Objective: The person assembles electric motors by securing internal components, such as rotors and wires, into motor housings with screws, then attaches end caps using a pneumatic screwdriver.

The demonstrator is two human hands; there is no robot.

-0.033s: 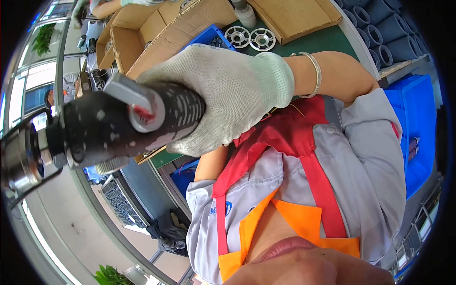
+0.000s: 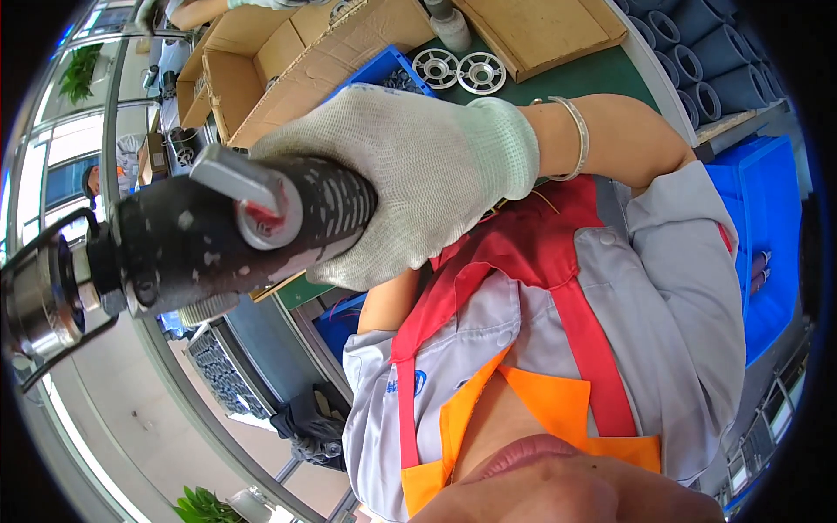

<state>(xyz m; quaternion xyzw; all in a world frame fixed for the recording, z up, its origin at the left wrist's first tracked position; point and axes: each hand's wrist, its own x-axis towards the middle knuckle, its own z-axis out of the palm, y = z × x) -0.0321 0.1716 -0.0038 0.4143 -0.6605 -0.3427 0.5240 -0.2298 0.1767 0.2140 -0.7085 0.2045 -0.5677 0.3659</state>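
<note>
My right hand [image 2: 397, 179], in a pale knitted glove with a mint cuff, is closed round the rear body of a black, paint-worn air screwdriver [image 2: 205, 235]. A metal lever [image 2: 235, 174] with red marking sits on the tool's side. At the tool's left end are a metal coupling [image 2: 52, 301] and a dark wire hanger. Its working end is hidden behind my glove. Of my left arm only the forearm [image 2: 388, 301] shows, running up behind the right glove. The left hand and its fingers are hidden there.
Beyond my glove, the green bench holds open cardboard boxes [image 2: 288, 52], a blue parts bin [image 2: 375, 65], two round metal flanges [image 2: 481, 73] and a cardboard tray [image 2: 545, 30]. Grey tubes [image 2: 737, 83] are stacked far right above a blue crate [image 2: 767, 218]. Another person's gloved hand shows upper left.
The air screwdriver and my right hand have shifted very slightly downward. The grip looks the same.
</note>
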